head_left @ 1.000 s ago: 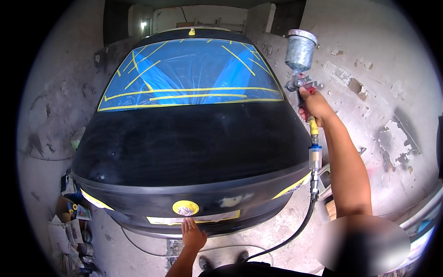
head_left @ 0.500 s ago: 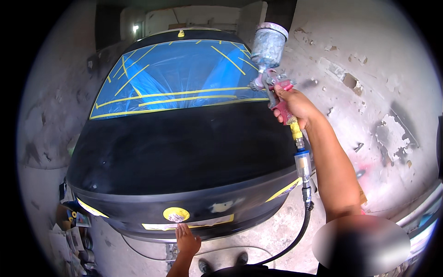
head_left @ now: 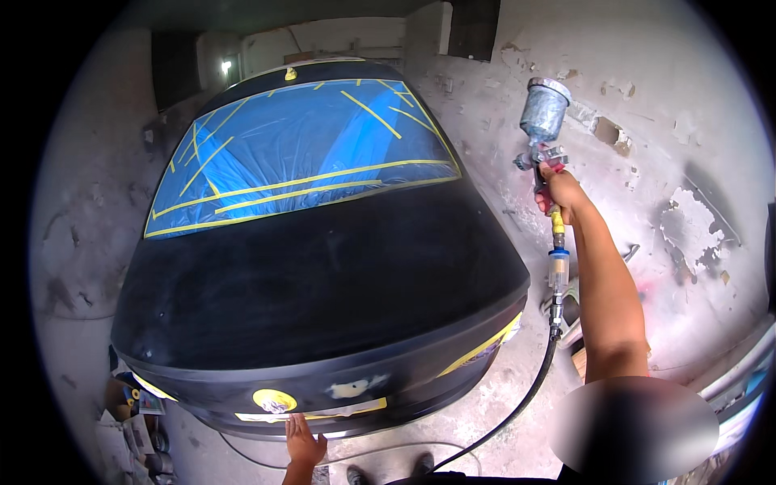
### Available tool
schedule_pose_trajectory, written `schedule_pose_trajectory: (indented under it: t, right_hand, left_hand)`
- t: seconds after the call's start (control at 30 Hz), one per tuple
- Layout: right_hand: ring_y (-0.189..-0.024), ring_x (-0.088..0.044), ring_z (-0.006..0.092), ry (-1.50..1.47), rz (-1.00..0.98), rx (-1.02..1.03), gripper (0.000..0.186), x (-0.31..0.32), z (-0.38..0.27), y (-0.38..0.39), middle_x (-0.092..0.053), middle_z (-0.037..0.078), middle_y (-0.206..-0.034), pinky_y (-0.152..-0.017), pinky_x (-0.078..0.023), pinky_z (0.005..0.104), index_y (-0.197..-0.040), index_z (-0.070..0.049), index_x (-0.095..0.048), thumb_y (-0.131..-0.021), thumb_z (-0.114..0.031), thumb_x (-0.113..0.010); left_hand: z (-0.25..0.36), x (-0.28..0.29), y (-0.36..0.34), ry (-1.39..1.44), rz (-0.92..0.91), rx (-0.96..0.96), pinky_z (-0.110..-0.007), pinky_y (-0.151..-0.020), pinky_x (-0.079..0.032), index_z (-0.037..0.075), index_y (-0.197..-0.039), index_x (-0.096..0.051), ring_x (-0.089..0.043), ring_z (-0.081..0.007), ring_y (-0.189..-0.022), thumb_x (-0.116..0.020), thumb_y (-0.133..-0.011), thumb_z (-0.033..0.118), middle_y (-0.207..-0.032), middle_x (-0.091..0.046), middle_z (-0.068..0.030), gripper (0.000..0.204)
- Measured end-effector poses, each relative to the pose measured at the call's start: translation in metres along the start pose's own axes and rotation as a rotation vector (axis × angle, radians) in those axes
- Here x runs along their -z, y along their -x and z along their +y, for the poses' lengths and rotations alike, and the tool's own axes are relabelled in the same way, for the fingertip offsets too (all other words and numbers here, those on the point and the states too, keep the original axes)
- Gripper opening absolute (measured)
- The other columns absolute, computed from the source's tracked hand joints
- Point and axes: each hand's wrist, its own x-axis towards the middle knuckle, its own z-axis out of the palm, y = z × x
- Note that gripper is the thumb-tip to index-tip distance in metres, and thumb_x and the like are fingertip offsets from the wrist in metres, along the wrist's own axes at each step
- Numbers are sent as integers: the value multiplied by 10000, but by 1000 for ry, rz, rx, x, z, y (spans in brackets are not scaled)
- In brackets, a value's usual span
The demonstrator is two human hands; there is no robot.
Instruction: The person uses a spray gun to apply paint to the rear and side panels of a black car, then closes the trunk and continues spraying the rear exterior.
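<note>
Here, a round yellow-taped patch (head_left: pixel 273 400) sits near the rear edge of the black car (head_left: pixel 323 279), above the left hand (head_left: pixel 303 446), flat, apparently empty; contact is unclear. Beyond the car's right edge, the right hand (head_left: pixel 563 194) grips a spray gun (head_left: pixel 545 117); swinging left could scrape its hose (head_left: pixel 529 390) against the car.

Bare in left hand (head_left: pixel 305 447) and right hand (head_left: pixel 563 196), bare along forearms (head_left: pixel 610 299) too. Shod in dark, round-toed shoes (head_left: pixel 423 465); dressed in dark garment (head_left: pixel 449 479), showing as thin strip at lower edge. Blurred out past right forearm.
</note>
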Motion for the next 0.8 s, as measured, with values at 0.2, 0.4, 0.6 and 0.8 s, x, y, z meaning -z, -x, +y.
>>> schedule_pose_trajectory:
  t: [0.2, 0.4, 0.6, 0.8]
  right_hand:
    - [-448, -504, 153, 173, 170, 86, 329, 20, 20, -6, -502, 54, -653, -381, -435, 291, -862, -38, -473, -941, -357, -475]
    - [-421, -498, 143, 238, -5, 107, 342, -27, 7, 61, -504, 57, -591, -373, -430, 278, -904, -20, -480, -947, -360, -467]
    - [-412, -496, 128, 145, -254, 131, 317, -150, -39, 155, -528, 60, -588, -373, -420, 249, -920, -53, -478, -946, -368, -473]
    - [-446, -515, 146, 96, -420, 148, 328, -288, -87, 236, -536, 80, -625, -401, -443, 270, -958, -30, -474, -955, -357, -453]
  left_hand:
    - [4, 2, 0, -9, -22, 36, -450, -1114, -176, -144, -1302, -303, -296, -426, -1307, -641, -701, 230, -1330, -360, -349, 785]
    - [1, 5, 0, -10, -52, 26, -444, -1120, -153, -145, -1324, -269, -263, -414, -1328, -609, -723, 253, -1354, -331, -343, 797]
    - [-4, 6, 0, 10, -43, 1, -439, -1118, -156, -149, -1335, -243, -248, -404, -1339, -613, -719, 255, -1388, -278, -340, 824]
    - [-5, -2, 1, 8, 27, -14, -474, -1110, -148, -169, -1321, -247, -268, -433, -1324, -597, -727, 282, -1374, -292, -355, 824]
